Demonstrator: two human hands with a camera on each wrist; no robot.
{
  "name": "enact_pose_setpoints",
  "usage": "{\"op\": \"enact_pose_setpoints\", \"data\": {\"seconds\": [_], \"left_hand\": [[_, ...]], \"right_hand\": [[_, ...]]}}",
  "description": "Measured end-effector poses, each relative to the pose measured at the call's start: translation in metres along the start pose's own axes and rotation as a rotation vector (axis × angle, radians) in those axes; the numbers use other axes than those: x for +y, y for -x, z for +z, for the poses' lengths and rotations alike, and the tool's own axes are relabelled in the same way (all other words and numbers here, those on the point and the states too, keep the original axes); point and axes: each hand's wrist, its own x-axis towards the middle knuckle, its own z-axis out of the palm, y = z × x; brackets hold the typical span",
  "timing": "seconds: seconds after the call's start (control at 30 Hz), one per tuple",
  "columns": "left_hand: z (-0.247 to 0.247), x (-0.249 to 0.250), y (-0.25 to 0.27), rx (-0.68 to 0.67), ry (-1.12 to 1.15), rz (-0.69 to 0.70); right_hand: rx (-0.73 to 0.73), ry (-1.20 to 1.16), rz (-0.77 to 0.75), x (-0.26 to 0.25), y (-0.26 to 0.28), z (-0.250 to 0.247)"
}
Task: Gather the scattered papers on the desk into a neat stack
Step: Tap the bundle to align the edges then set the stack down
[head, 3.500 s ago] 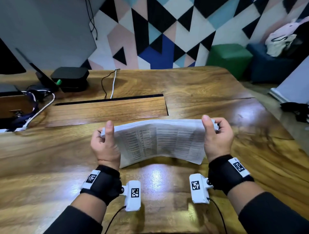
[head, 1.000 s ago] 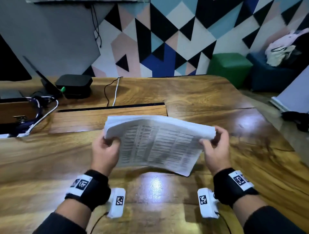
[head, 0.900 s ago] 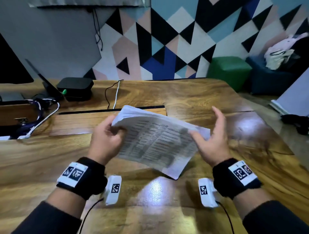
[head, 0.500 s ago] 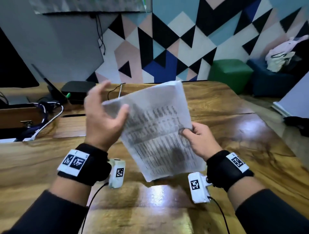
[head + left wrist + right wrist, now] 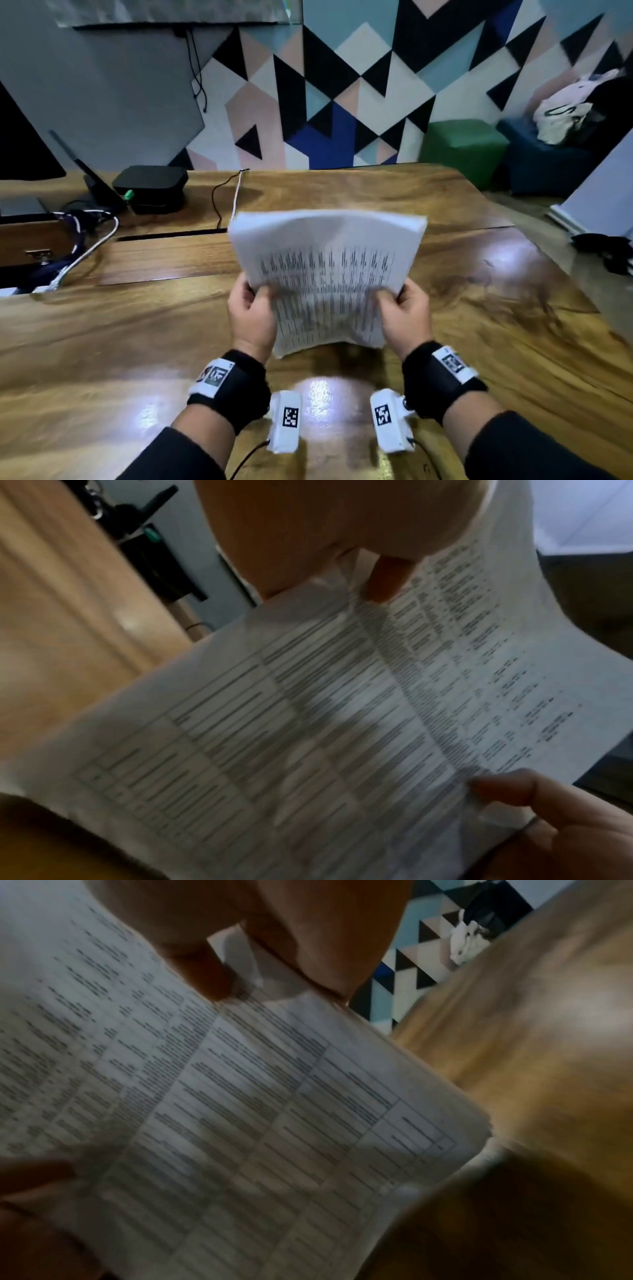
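A stack of white printed papers (image 5: 329, 270) stands nearly upright over the wooden desk (image 5: 102, 335), its short edge down near the surface. My left hand (image 5: 253, 311) grips the stack's left side, thumb on the front page. My right hand (image 5: 402, 310) grips the right side the same way. The left wrist view shows the printed tables on the papers (image 5: 325, 710) with the left thumb pressing on the page near the top. The right wrist view shows the papers (image 5: 240, 1110) pinched under the right thumb. Whether the bottom edge touches the desk is unclear.
A black box (image 5: 150, 186) and cables (image 5: 85, 246) sit at the desk's far left. A dark slot (image 5: 171, 234) runs across the desk behind the papers. Beyond the right edge stand a green cube (image 5: 462, 147) and a blue seat (image 5: 541, 164).
The stack was turned from landscape to portrait. My left hand came down from the top corner to the left side, and both hands now hold the stack upright and level.
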Motion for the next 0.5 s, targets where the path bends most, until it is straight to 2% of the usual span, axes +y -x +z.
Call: {"op": "enact_pose_setpoints", "data": {"seconds": [0.1,0.33,0.5], "left_hand": [[0.001,-0.018,0.010,0.033,0.022,-0.101],[-0.004,-0.013,0.007,0.003,0.043,0.005],[0.001,-0.016,0.009,0.073,0.067,0.054]], "right_hand": [[0.003,0.043,0.038,0.024,0.012,0.001],[-0.022,0.018,-0.011,0.018,0.001,-0.009],[0.060,-0.024,-0.050,0.012,0.001,0.004]]}}
